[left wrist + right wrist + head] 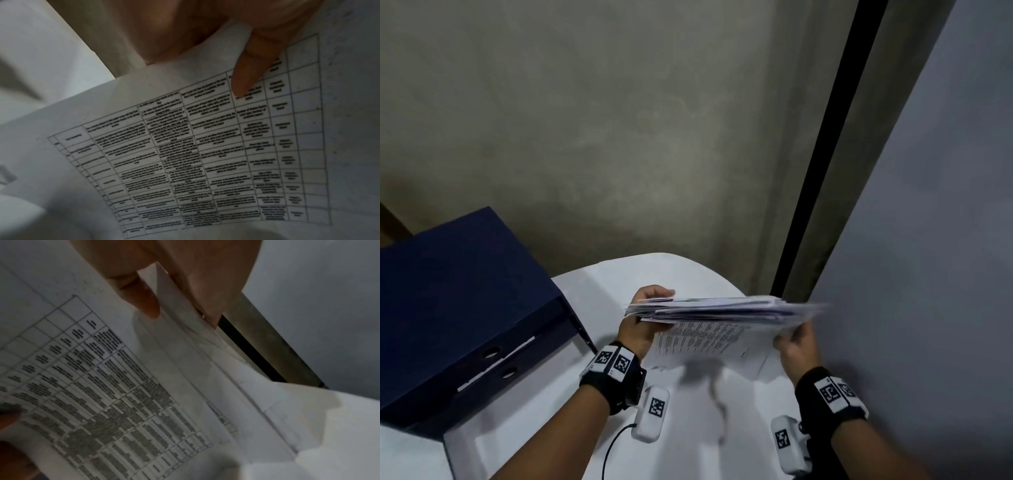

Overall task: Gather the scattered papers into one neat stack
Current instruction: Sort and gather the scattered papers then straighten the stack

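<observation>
Papers (722,310) sit bunched between both hands, lifted clear of the white desk (688,404). They look light and floppy: the lowest printed sheet sags below the rest, and the edges are fanned and uneven, so I judge loose sheets could slide out easily. Holding both short ends seems the safest way to keep them together. Their long axis runs left to right across the person, roughly level, with the faces up and down. At the left end, the left hand (642,323) has its grip closed on the bundle, thumb above and a finger pressed to the printed underside. At the right end, the right hand (796,344) pinches the edges between curled fingers. A dark blue box (458,308) stands on the left of the desk.
</observation>
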